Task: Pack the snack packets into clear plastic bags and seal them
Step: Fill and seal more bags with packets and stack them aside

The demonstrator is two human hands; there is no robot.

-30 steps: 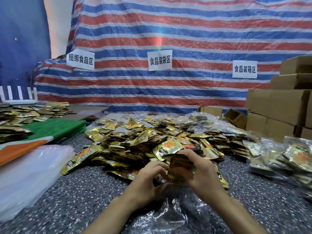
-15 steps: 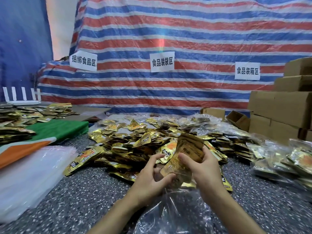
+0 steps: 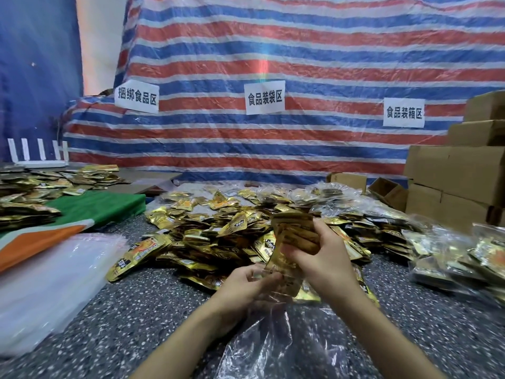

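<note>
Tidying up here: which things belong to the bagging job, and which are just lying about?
In use: stack of gold foil snack packets in the right hand; crumpled clear plastic bag held by the left hand; loose pile of gold packets; flat stack of empty clear bags.
Lying about: brown cardboard boxes; folded green cloth; white antenna router.

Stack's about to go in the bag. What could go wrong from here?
The right hand grips a thick, uneven stack; loose packets could slide off into the pile.
The left hand pinches the limp bag at its mouth; it might fold shut and snag the stack.
</note>
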